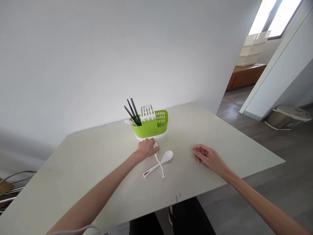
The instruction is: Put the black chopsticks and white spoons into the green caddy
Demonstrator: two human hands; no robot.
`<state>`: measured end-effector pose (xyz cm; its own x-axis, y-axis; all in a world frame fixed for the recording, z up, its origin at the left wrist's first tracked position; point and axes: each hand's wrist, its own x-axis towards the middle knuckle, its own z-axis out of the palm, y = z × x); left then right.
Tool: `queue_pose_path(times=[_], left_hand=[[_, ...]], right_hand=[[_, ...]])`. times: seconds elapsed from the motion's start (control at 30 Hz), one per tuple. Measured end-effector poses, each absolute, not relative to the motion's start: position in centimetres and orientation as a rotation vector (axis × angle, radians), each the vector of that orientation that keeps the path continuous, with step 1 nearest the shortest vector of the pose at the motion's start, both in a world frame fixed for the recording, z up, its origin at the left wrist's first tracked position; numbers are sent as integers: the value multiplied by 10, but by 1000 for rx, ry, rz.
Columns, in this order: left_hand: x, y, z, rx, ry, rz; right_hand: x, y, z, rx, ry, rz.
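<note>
Our left forearm stretches over a pale table, the left hand curled at the bowl end of a white spoon; whether we grip it, we cannot tell. Its handle runs from that hand toward us, crossing a second spoon. Well to the right, our right hand hangs loosely bent, fingers unclosed. Just beyond our left hand, a green basket bears black chopsticks.

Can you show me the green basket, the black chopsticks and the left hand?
Green basket (148,130): head view, front wall.
Black chopsticks (137,118): head view, lower shafts.
Left hand (146,148): head view, back of hand.
</note>
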<state>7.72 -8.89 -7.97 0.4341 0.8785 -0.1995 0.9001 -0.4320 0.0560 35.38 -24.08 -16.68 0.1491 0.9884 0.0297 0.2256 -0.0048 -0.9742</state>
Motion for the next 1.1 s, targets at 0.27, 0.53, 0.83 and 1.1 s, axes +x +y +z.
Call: queue_pose_path(times=[0.27,0.53,0.83,1.1], left_hand=[[20,-77,-19,2351,1251,-45],[-47,-74,78,2205,1544,1134],[-58,-53,62,2521,1564,1268],[-54,-44,17,2917,1457,954]], right_hand=[[352,-240,-169,-1428,-1260,967],[353,-237,-182,-1396,-1280,976],[353,-237,-183,-1410,-1264,996],[354,-238,-184,-1431,-1279,986]])
